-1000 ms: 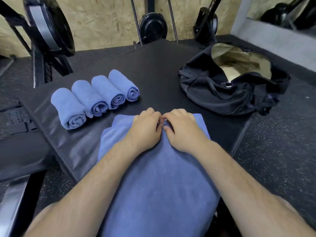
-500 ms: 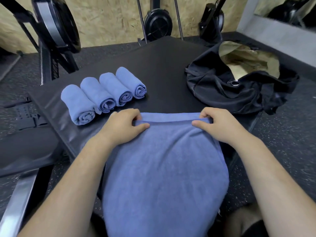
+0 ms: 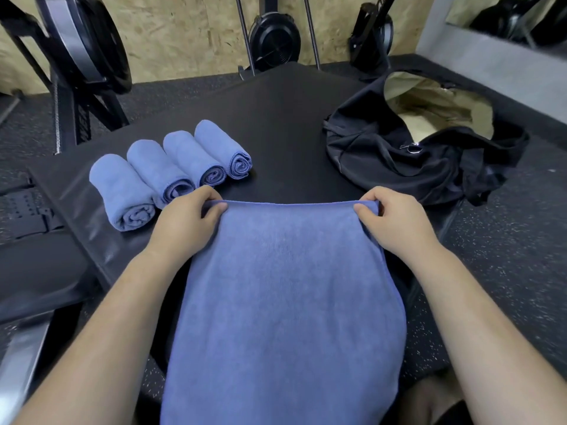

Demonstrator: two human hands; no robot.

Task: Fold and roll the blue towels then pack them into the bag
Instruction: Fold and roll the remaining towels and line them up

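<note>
The blue towel [image 3: 285,296] hangs in the lower centre of the frame. The left hand [image 3: 184,228] and right hand [image 3: 395,225] each pinch one top corner. It looks soft and light, so it will sag — corners seem the best hold.

A flat blue towel [image 3: 285,286] is draped over the platform's [image 3: 285,124] near edge, its far hem pulled taut. Four rolled blue towels [image 3: 159,170] are lined side by side by the left edge. A black bag [image 3: 383,161] is slumped open at the right edge.
</note>
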